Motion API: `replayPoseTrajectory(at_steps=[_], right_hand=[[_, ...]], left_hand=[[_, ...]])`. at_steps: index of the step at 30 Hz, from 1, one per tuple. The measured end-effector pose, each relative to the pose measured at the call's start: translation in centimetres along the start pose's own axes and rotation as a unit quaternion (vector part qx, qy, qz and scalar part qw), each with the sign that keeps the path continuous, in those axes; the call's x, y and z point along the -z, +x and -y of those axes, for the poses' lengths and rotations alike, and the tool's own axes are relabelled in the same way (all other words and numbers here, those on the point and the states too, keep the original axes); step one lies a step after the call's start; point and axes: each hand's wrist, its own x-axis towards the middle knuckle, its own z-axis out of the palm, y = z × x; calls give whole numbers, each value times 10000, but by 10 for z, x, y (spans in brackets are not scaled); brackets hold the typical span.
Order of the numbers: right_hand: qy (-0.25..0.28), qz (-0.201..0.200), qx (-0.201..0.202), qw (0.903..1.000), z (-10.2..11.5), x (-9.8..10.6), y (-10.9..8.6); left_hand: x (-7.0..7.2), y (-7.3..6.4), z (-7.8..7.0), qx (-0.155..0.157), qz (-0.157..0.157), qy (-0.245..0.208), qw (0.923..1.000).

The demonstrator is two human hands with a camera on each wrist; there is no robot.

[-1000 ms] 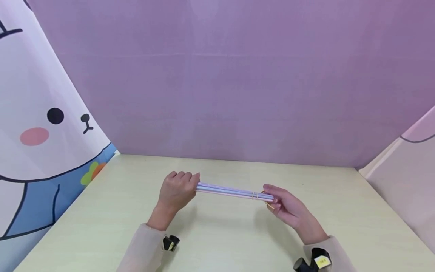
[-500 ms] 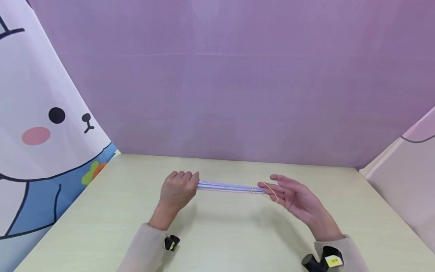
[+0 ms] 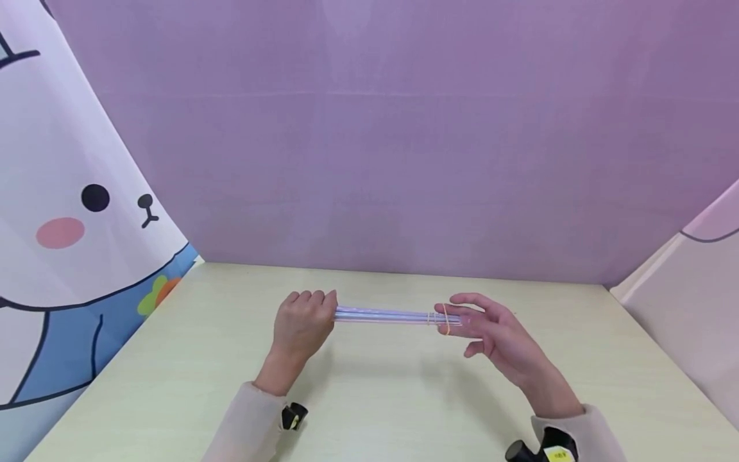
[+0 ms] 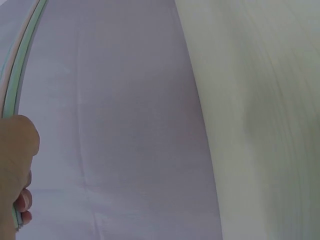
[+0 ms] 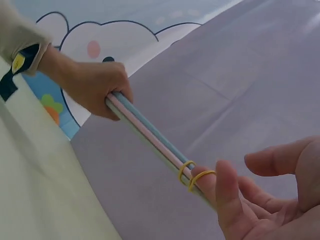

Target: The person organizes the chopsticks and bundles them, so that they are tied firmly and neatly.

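The upper part of the frame is filled by a purple cloth (image 3: 369, 141), and the lower part by a pale tabletop (image 3: 381, 410). The left edge is covered by a cartoon-printed cloth (image 3: 40, 141). Right of lower centre, the fingers of the right hand (image 3: 502, 337) are extended and spread apart. Left of lower centre, a bundle of pastel sticks (image 3: 381, 315) is gripped in the curled fingers of the left hand (image 3: 306, 321). The bundle is held above the tabletop, between the hands. Its right end is encircled by yellow elastic loops (image 3: 447, 321), one stretched over the right fingertips.
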Motion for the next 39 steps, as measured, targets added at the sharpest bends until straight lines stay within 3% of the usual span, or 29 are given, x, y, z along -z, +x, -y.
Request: replayPoseTrajectory(at_steps=[4,9,13,22,29,34,36,39], right_hand=[[-1199,-588,-74,9910,0,-5,1],[-1978,-519,255,9785,-1,-8,0],[-1994,-529,552,9769,-1,-9,-1],[-1563,-1027,1060,9766,-3,-12,-2],[-1845,-1398,840,9692,-7,-21,1],[-1562,-1671,742,9707,-15,-26,6],[-1541,-1955,639,9664,-18,-29,8],[-1705,-2506,402,9521,-22,-34,10]], left_hand=[[2,2,-2,137,119,91,9998],[4,4,-4,285,183,210,9992],[4,5,-5,391,233,186,9988],[3,9,-10,463,333,123,9983],[2,8,-11,555,296,362,9974],[4,10,-10,611,170,558,9964],[5,11,-11,617,132,575,9963],[5,11,-11,556,108,592,9966]])
